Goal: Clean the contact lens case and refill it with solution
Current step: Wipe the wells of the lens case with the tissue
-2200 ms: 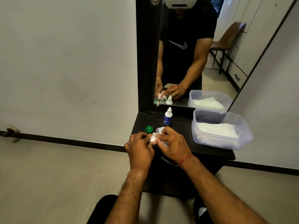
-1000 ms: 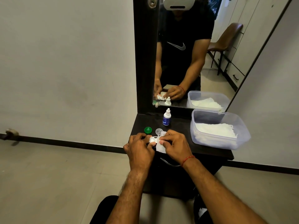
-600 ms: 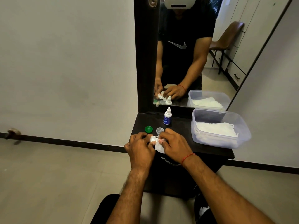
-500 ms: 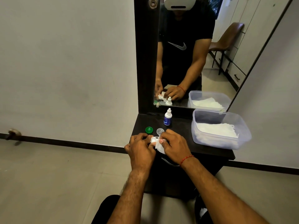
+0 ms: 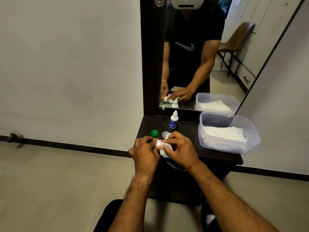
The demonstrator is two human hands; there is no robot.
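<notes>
The case (image 5: 158, 142) was held above the front edge of the desk (image 5: 189, 134), pinched between the fingers of both hands, and mostly hidden: only a small white part showed beside the left fingertips. A white tissue (image 5: 164, 150) was wrapped round it, its loose corner hanging below the right fingers (image 5: 168, 139). The left hand (image 5: 145, 152) was curled shut on the case from the left side; how its fingers lay round it could not be told, as they were turned away from the camera. The right hand (image 5: 181, 149) was clenched on the tissue, thumb and forefinger pressing it against the case, and a red thread (image 5: 194, 164) circled its wrist.

Just beyond the right fingertips a clear cap (image 5: 165, 134) lay on the desk, partly covered by them. A green cap (image 5: 154, 133) lay just beyond the left fingertips, apart from the clear one. Farther back, past the right fingers and near the mirror (image 5: 192, 56), a small bottle (image 5: 173, 122) with a blue label and a white nozzle stood upright. Well to the right of the right hand sat a clear plastic box (image 5: 250, 139) with white tissues (image 5: 224, 134) inside, reaching the desk's right edge.

The mirror repeated both hands, the bottle and the box, and showed the person in a black shirt, with a brown chair (image 5: 237, 39) behind them
</notes>
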